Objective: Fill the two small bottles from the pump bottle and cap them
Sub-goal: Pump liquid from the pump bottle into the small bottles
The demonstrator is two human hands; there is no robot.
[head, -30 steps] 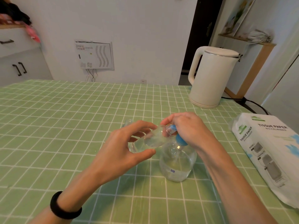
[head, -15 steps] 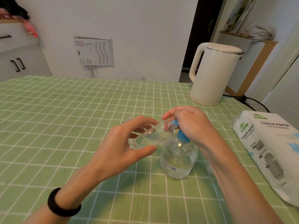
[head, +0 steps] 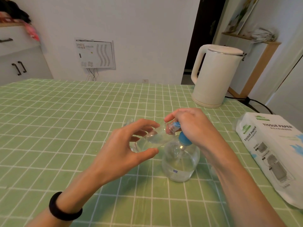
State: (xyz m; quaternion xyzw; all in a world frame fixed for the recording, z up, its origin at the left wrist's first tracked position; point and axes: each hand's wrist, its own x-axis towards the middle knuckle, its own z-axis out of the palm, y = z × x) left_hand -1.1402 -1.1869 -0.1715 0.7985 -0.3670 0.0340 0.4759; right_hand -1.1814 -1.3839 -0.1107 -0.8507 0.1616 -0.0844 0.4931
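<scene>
A round clear pump bottle (head: 180, 163) with a blue pump head stands on the green checked table, about half full of clear liquid. My right hand (head: 191, 126) lies curled over the blue pump head (head: 183, 140). My left hand (head: 124, 149) holds a small clear bottle (head: 152, 140) between thumb and fingers, tilted, with its open neck at the blue nozzle. Some clear liquid lies inside that small bottle. Another small clear object (head: 128, 122) shows behind my left fingers, mostly hidden.
A white electric kettle (head: 214, 74) stands at the back right, its cord trailing off the table. A pack of tissue paper (head: 275, 154) lies along the right edge. The green checked cloth (head: 57, 128) covers the table.
Both hands keep the same hold on the small bottle and the pump. The view has shifted slightly; the liquid in the small bottle looks much the same.
</scene>
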